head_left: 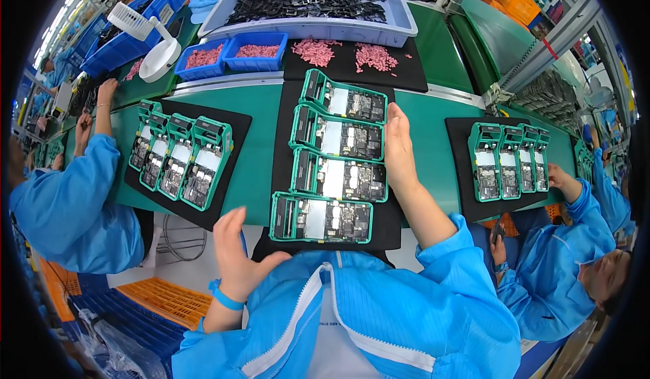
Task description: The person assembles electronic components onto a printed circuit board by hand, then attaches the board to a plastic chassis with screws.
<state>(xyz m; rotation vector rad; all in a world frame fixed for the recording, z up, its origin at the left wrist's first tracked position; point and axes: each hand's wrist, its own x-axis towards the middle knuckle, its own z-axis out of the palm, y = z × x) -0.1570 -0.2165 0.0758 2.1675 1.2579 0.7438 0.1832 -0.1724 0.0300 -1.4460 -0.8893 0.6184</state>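
Several green frames, each holding a circuit board (342,220), stand in a column on a black mat (287,149) in front of me. The nearest frame sits a little to the left of the others. My right hand (401,149) is stretched flat along the right ends of the upper frames, seemingly touching them; part of its fingers is hidden from view. Below and left of the column, my left hand (237,257) hovers empty, thumb spread away from the fingers. A blue band (227,296) circles that wrist.
Beyond the mat stand blue trays (257,62) of small pink parts, loose pink piles (315,52) and a large bin (305,30) of black parts. Similar frames rest on mats to the left (179,155) and right (508,162). Co-workers in blue sit on both sides.
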